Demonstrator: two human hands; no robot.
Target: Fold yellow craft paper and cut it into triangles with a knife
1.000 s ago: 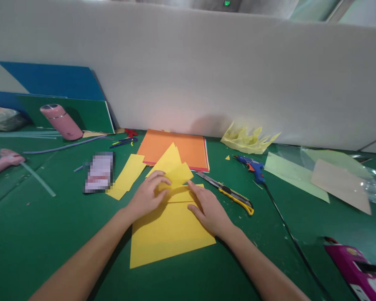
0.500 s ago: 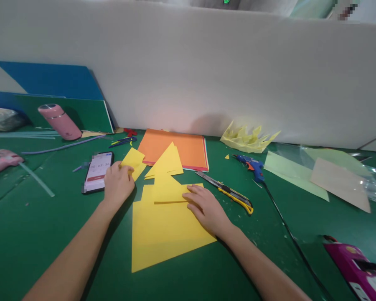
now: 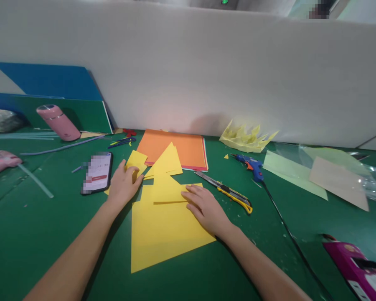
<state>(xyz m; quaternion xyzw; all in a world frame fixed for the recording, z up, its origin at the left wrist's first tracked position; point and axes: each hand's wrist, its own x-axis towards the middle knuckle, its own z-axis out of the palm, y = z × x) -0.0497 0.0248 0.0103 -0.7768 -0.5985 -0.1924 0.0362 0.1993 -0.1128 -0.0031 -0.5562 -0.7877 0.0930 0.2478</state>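
Observation:
My left hand (image 3: 122,186) is beside a small stack of yellow paper pieces (image 3: 137,160), its fingers apart at the near edge. A bit of yellow paper shows under its left side. My right hand (image 3: 205,207) lies spread, fingertips on a folded yellow paper piece (image 3: 167,191) that rests on a larger yellow sheet (image 3: 166,238). Yellow paper triangles (image 3: 169,159) lie just beyond, partly over a stack of orange paper (image 3: 191,146). To the right of my right hand is a yellow utility knife (image 3: 232,193) with its blade out.
A phone (image 3: 97,173) lies left of my left hand, with a pink bottle (image 3: 59,122) behind. At right are a blue glue gun (image 3: 252,165) with its cord, a pale yellow spiky paper piece (image 3: 249,140), and a purple power strip (image 3: 354,263). A white partition (image 3: 188,71) closes the back.
My left hand has shifted right and slightly nearer, its fingers parting from the small yellow pieces, which have turned a little. My right hand stays put on the paper.

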